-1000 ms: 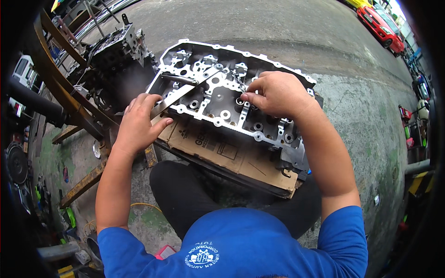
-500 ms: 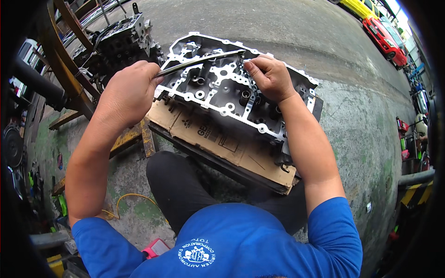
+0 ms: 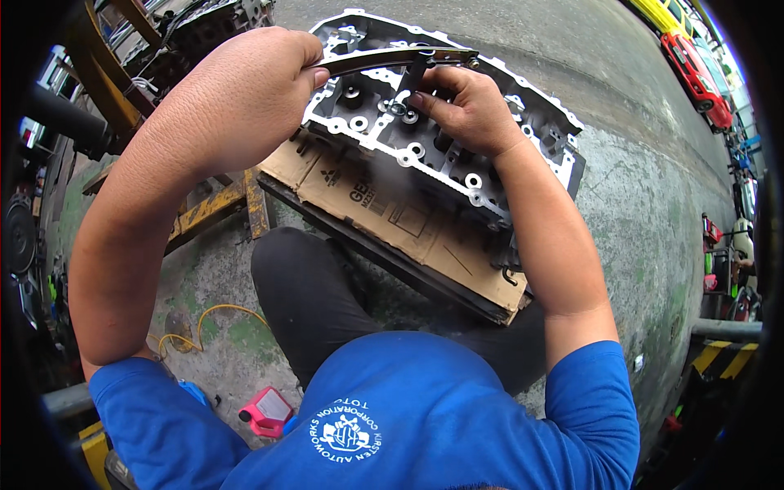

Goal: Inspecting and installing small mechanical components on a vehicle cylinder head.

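My left hand (image 3: 253, 98) is closed round the near end of a long metal lever, which looks like a valve spring compressor (image 3: 376, 59). The lever reaches rightward above an aluminium cylinder head (image 3: 437, 173) with round bores and a bright machined rim. Below the lever hangs its dark leg, ending at a ring by a valve opening. My right hand (image 3: 469, 110) has thumb and fingers closed at this leg, low over the head. Its fingertips are partly hidden behind the leg, and whether the ring touches the head I cannot tell.
The head rests on flattened cardboard (image 3: 327, 184) over a dark support before my knees. Another engine (image 3: 216, 37) stands upper left beside a yellow metal frame (image 3: 214, 216). A yellow hose (image 3: 200, 327) and pink bottle (image 3: 269, 411) lie lower left. A red car (image 3: 694, 80) stands far right.
My left hand has moved forward with the lever, which now lies flatter and shows its broad side. My right hand has shifted from near the lever's far end to the leg beneath it.
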`<act>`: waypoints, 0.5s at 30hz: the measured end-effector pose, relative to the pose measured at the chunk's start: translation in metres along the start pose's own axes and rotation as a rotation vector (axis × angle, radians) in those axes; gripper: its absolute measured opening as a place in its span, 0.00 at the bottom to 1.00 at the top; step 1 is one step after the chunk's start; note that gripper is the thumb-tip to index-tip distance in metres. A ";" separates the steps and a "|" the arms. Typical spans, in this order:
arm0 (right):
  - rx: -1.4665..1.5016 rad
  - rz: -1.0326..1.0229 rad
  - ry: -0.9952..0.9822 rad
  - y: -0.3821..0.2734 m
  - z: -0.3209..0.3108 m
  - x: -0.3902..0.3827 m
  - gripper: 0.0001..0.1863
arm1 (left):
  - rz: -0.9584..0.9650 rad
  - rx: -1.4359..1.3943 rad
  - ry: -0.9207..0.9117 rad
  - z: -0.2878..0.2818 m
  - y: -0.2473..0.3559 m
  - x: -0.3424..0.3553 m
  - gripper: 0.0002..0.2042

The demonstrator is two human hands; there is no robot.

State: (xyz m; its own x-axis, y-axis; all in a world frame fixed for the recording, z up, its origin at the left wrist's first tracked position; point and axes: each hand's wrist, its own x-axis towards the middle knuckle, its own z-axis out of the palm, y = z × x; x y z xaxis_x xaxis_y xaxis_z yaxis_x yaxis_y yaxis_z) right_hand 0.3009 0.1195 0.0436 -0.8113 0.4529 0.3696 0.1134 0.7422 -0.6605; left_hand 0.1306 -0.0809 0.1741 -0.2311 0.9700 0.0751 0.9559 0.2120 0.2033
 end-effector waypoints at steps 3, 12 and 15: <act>-0.005 -0.042 0.026 0.004 0.004 -0.001 0.16 | 0.020 -0.003 0.007 0.005 -0.001 -0.004 0.11; -0.120 -0.155 0.052 0.000 0.005 -0.006 0.13 | 0.023 -0.090 -0.113 -0.007 -0.004 -0.022 0.08; -0.161 -0.186 0.059 0.004 0.003 -0.008 0.13 | 0.038 -0.041 -0.185 -0.018 -0.001 -0.032 0.08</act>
State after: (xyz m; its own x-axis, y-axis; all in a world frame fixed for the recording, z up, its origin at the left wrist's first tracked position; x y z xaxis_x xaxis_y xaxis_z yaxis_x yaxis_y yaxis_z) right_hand 0.3064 0.1172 0.0365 -0.7925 0.3256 0.5157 0.0586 0.8824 -0.4669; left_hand 0.1339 -0.1147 0.1891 -0.1542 0.9833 -0.0961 0.9542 0.1735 0.2437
